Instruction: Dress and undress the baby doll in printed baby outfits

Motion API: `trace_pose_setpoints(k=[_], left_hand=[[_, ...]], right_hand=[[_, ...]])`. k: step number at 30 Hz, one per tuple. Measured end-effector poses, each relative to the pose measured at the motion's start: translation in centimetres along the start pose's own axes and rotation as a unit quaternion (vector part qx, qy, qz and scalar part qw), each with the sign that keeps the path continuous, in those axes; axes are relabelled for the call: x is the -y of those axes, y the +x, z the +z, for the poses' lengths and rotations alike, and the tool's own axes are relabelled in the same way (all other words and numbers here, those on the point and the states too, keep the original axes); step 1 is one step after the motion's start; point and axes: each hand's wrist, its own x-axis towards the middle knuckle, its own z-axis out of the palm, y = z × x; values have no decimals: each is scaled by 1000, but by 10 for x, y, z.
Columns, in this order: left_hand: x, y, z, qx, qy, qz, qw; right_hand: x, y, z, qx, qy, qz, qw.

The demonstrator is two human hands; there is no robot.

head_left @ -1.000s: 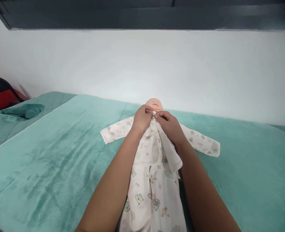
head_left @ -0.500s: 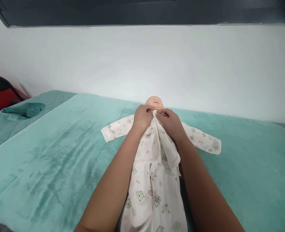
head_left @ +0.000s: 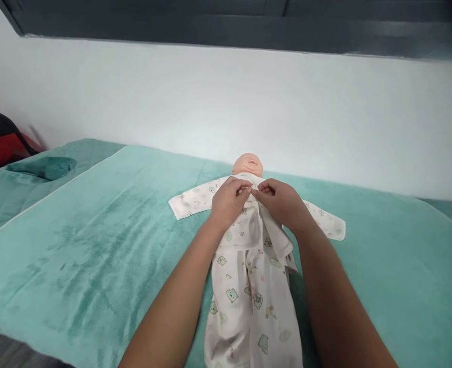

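Observation:
A baby doll point(head_left: 248, 164) lies on its back with its head toward the wall. It wears a white baby shirt point(head_left: 245, 232) printed with small bears, sleeves spread to both sides, and matching baby pants point(head_left: 241, 306). My left hand point(head_left: 229, 200) pinches the shirt's front edge at the upper chest, below the neck. Right beside it, my right hand point(head_left: 279, 200) pinches the other side of the front opening. The fingertips nearly meet, and whatever small fastening lies between them is hidden. Below the hands, a loose front flap hangs toward the right.
Under the doll spreads a teal plush bed cover point(head_left: 114, 245) with some creases. A white wall point(head_left: 172, 97) rises behind, below a dark panel point(head_left: 210, 28). At the far left sit a folded teal cloth point(head_left: 42, 168) and a red and black object point(head_left: 3, 148).
Both hands have shifted from the neckline slightly down to the upper chest, uncovering the collar and more of the doll's neck. The view has tilted a little.

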Motion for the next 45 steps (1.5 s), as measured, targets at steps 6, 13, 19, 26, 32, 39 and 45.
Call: trace_pose_setpoints(k=[6,13,19,26,32,39,45], left_hand=[[-2,11,-7,32,-45,-33,998],[-4,12,-8,38,-50,-25,998],[-2,10,-4,20,-34,3,999],[-2,11,0,7,22,18,1000],[0,8,-2,14,13,41,999],[3,8,-5,52,26,48,997],[0,8,-4,34,15,49,998]], right_hand=[[-16,0,13,-59,162,18,985],[-21,-8,12,-67,259,63,961],[-22,-5,13,-35,289,23,956],[-20,-7,11,-14,272,-1,962],[-18,-8,8,6,281,2,960],[-24,-6,8,-4,314,22,949],[-24,-5,7,-8,275,18,961]])
